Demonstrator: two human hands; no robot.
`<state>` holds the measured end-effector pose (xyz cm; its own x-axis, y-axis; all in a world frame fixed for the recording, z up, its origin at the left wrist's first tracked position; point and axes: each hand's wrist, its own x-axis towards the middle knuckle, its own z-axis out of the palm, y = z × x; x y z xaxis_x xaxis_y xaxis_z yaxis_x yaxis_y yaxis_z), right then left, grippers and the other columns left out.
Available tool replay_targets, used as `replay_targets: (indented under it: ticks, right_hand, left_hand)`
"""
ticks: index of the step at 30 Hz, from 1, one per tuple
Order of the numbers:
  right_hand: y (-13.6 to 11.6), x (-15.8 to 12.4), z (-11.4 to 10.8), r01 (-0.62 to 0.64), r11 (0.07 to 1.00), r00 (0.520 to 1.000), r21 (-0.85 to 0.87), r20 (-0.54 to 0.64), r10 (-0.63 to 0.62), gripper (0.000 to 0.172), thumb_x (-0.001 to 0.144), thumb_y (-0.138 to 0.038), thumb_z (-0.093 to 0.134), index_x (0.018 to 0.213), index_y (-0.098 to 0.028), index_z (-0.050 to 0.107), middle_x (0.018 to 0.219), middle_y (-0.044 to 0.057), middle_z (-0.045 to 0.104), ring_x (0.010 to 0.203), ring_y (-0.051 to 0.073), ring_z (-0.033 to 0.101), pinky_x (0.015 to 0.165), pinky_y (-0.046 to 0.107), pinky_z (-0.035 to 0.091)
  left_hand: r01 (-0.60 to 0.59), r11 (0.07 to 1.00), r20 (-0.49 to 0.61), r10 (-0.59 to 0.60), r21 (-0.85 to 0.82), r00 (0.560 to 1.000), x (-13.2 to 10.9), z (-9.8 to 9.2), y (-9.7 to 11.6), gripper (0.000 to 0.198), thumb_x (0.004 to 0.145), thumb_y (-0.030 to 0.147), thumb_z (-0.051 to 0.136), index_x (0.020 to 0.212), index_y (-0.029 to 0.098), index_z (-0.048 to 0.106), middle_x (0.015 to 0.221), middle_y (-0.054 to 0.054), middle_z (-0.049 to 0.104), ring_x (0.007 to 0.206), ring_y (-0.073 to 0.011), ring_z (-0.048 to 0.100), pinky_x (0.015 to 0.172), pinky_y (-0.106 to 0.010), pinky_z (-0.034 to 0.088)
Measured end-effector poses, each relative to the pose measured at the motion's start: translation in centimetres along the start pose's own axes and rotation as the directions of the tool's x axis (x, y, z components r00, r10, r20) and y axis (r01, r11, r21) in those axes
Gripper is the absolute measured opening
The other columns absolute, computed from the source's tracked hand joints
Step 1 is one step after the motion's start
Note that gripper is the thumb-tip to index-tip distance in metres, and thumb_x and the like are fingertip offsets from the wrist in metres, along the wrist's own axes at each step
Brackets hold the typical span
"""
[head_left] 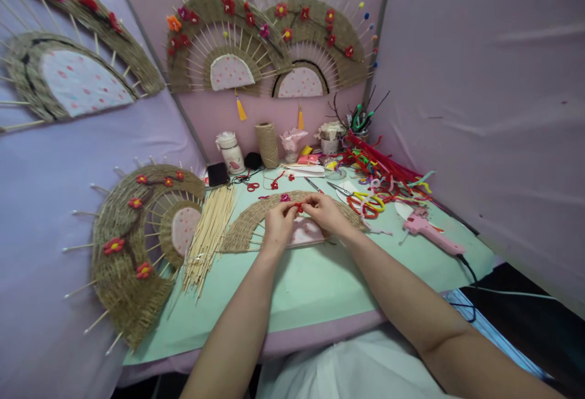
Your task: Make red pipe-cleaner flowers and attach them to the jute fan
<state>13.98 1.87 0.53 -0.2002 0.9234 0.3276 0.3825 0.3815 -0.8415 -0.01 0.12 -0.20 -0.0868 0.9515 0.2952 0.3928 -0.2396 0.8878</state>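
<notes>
My left hand (pixel 280 223) and my right hand (pixel 325 212) meet over a woven jute fan (pixel 249 223) lying flat on the green table. Both pinch a small red pipe-cleaner piece (pixel 298 206) between fingertips, fingers closed on it. A small magenta flower (pixel 285 197) sits on the fan just behind my hands. The fan's pink centre is partly hidden under my hands.
A bundle of bamboo sticks (pixel 209 236) lies left of the fan, beside a finished fan (pixel 132 247) leaning at the left. Yellow-handled scissors (pixel 365 200), loose pipe cleaners (pixel 388 173) and a pink glue gun (pixel 432 233) lie right. Twine spool (pixel 267 144) and jars stand behind.
</notes>
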Motion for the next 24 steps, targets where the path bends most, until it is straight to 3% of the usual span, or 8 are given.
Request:
replay_targets:
  ticks: [6,12,18,24]
  right_hand:
    - [0.3,0.0,0.2,0.131,0.984,0.990,-0.121,-0.025,-0.135,0.011,0.074,-0.017,0.052,0.075,-0.015,0.062,0.074,0.002,0.064,0.069,0.014,0.056,0.065,0.024,0.041]
    - [0.1,-0.3,0.0,0.368,0.866,0.923,-0.337,0.016,-0.386,0.006,0.078,-0.016,0.055,0.076,-0.018,0.060,0.076,0.003,0.062,0.077,0.016,0.052,0.073,0.029,0.039]
    - [-0.9,-0.3,-0.1,0.558,0.651,0.810,-0.515,0.166,-0.563,0.014,0.085,-0.019,0.047,0.078,-0.016,0.059,0.078,0.007,0.059,0.078,0.018,0.048,0.071,0.031,0.039]
    - [-1.7,0.9,-1.3,0.791,0.445,0.607,-0.420,0.455,-0.651,0.030,0.093,-0.026,0.033,0.085,-0.019,0.061,0.079,0.008,0.059,0.075,0.017,0.049,0.071,0.032,0.040]
  left_hand:
    - [0.028,1.000,0.012,-0.028,0.011,1.000,0.2,-0.3,-0.2,0.020,0.075,0.024,0.054,0.084,0.013,0.068,0.073,-0.006,0.069,0.065,-0.0144,0.061,0.063,-0.025,0.046]
    - [0.037,0.999,0.018,-0.037,0.018,0.999,0.3,-0.3,-0.7,0.020,0.074,0.024,0.054,0.083,0.014,0.068,0.073,-0.006,0.069,0.066,-0.0153,0.062,0.065,-0.026,0.047]
    - [0.169,0.980,0.084,-0.160,-0.110,0.983,0.3,-1.4,0.7,0.013,0.069,0.019,0.055,0.072,0.013,0.066,0.063,-0.004,0.066,0.058,-0.0137,0.060,0.056,-0.024,0.045]
    - [0.365,0.896,0.225,-0.313,-0.251,0.923,0.5,-3.0,1.3,0.007,0.066,0.018,0.061,0.065,0.011,0.062,0.054,-0.001,0.058,0.048,-0.0078,0.051,0.050,-0.020,0.040]
